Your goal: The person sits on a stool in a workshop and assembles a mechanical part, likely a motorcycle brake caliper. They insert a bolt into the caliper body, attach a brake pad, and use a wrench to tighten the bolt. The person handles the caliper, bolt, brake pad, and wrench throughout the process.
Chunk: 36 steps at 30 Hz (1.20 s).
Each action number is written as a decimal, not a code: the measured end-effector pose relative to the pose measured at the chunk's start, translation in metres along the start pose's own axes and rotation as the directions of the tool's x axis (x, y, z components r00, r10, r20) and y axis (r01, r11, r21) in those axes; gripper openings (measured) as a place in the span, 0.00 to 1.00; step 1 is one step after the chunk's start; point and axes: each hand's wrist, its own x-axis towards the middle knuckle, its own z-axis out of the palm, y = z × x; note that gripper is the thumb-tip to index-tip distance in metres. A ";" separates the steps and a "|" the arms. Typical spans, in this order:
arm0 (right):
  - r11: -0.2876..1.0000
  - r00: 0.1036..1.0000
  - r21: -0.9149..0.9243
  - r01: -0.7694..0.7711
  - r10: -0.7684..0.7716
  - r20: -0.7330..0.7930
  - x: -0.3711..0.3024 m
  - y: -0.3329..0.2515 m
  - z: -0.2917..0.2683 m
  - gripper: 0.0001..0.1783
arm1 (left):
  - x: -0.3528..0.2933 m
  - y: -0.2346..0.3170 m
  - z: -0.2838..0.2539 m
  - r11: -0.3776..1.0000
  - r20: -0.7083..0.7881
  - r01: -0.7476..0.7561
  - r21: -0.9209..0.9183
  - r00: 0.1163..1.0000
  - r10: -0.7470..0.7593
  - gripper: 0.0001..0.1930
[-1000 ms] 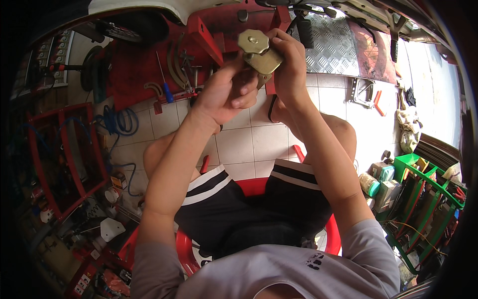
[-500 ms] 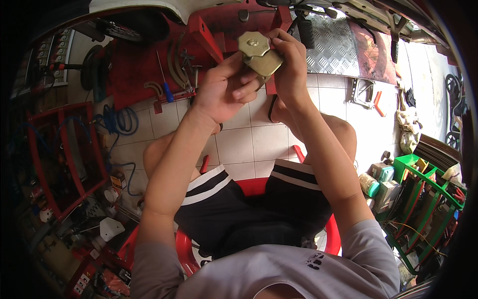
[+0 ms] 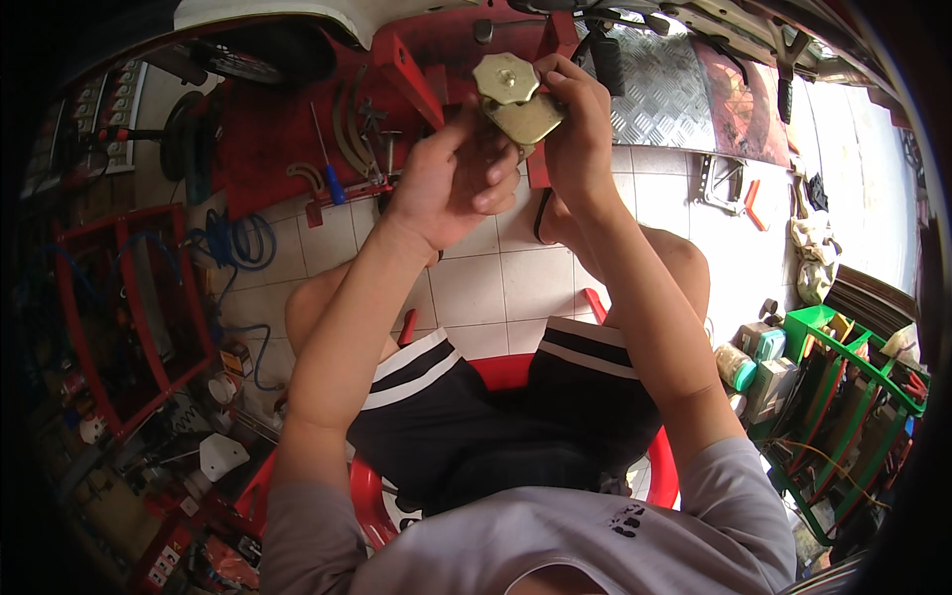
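Note:
High in front of me, both hands hold a brass-coloured metal part (image 3: 526, 121). On top of it sits a many-sided knob (image 3: 507, 79) with a small raised centre. A squarish plate or body with a rounded corner shows below the knob. My right hand (image 3: 577, 124) is closed on the part's right side, thumb and fingers near the knob. Half-curled at its lower left is my left hand (image 3: 451, 177), with the thumb along the edge and the other fingers underneath. Their exact contact is partly hidden.
A blue-handled screwdriver (image 3: 332, 183) and metal tools lie on a red platform (image 3: 258, 149) at left. Beside it is a coiled blue hose (image 3: 243, 240). A red rack (image 3: 129, 307) stands left; a green tool rack (image 3: 843, 357) stands right. Diamond-plate metal (image 3: 664, 94) is at far right.
The part has tilted and shifted slightly up, so the knob sits a little higher. My left fingers have moved and curled differently beneath it. My right hand has barely moved.

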 end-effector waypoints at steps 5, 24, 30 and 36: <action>1.000 1.000 0.004 -0.013 0.013 0.004 -0.002 -0.004 0.003 0.14 | -0.002 0.003 0.008 0.997 -0.110 -0.061 -0.041 0.992 0.056 0.13; 0.998 0.996 0.018 -0.062 0.063 -0.063 -0.003 -0.008 0.004 0.14 | 0.001 -0.003 0.000 1.000 -0.052 -0.004 -0.004 0.999 0.004 0.15; 0.995 0.997 0.069 -0.066 0.067 -0.024 -0.003 -0.009 0.004 0.14 | 0.001 -0.002 0.001 0.999 -0.124 -0.037 -0.029 0.992 0.033 0.13; 0.999 0.999 -0.025 -0.028 0.027 -0.026 -0.003 -0.004 0.003 0.15 | 0.000 -0.002 -0.003 0.996 -0.058 -0.083 -0.008 0.995 0.083 0.13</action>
